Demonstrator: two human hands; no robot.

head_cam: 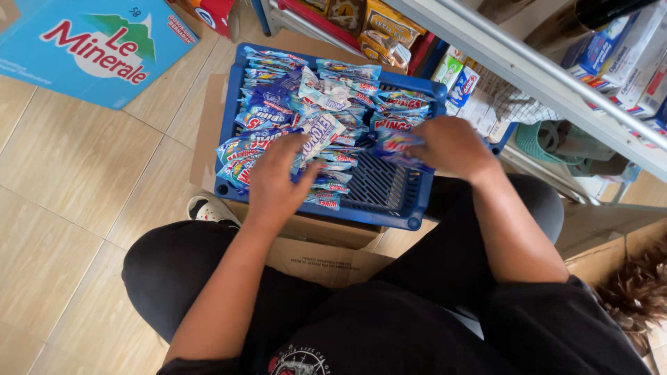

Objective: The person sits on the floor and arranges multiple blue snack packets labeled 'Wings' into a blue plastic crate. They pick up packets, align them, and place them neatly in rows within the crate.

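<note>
Both hands are down in a blue plastic crate [417,198] that sits on a brown cardboard box [326,260] right in front of the person's knees. Left hand [278,182] lies flat, fingers spread, on top of the heap of small blue and white sachets [306,104], pressing on the ones by the near left corner without really gripping any as far as I can see. Right hand [451,146] is closed on a sachet or a small bunch of them [396,147], pinched at the fingertips just above the bare ribbed bottom of the crate on the right side. The sachets fill most of the left and far part of the crate, piled loosely and overlapping. The person sits on a tiled floor [76,173] in black clothes, one white shoe [208,208] peeking out beside the crate. A big light-blue carton [83,48] lies on the floor at the upper left. Off to the right there's a metal shelf [549,90] with boxes and packets stacked around it, plus a teal basket [535,142] tucked under it.
</note>
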